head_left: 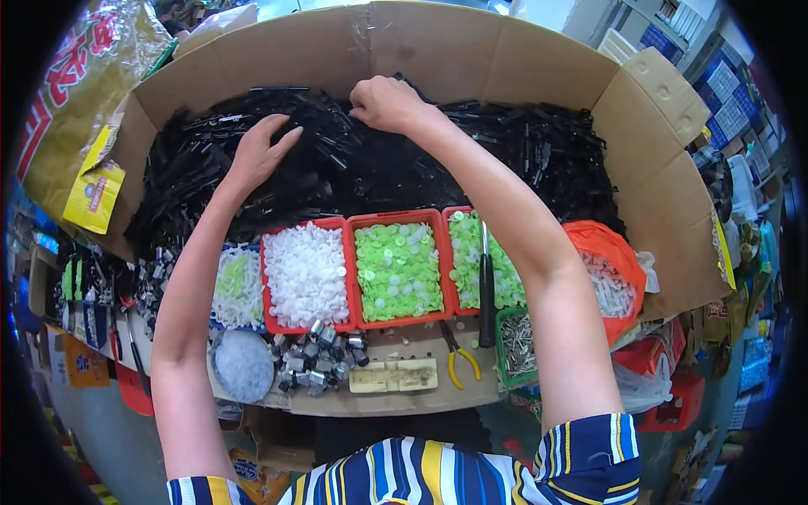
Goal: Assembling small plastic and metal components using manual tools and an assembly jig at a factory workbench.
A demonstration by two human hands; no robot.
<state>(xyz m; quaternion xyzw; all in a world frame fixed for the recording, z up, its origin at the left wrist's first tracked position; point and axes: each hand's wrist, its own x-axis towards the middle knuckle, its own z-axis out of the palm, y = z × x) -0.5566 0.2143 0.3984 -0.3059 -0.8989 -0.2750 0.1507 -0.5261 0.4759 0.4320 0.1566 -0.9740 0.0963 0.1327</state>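
Both arms reach over the trays to a large heap of thin black strip-like parts (337, 168) inside a cardboard enclosure. My left hand (263, 151) hovers at the heap's left side, thumb and fingers apart, with nothing visible between them. Farther back, near the cardboard wall, my right hand (387, 103) is curled closed at the heap's edge. Its fingertips point down and left, and whatever they grip is hidden. Below the heap stand a red tray of small white plastic pieces (305, 273) and a red tray of light green discs (399, 271).
Another red tray of green discs (463, 252) has a black-handled hammer (486, 295) lying across it. Yellow-handled pliers (461, 358), a cream block (393, 375), metal fittings (316, 360) and a round translucent container (243, 365) line the front edge. Tall cardboard walls (471, 55) enclose the back.
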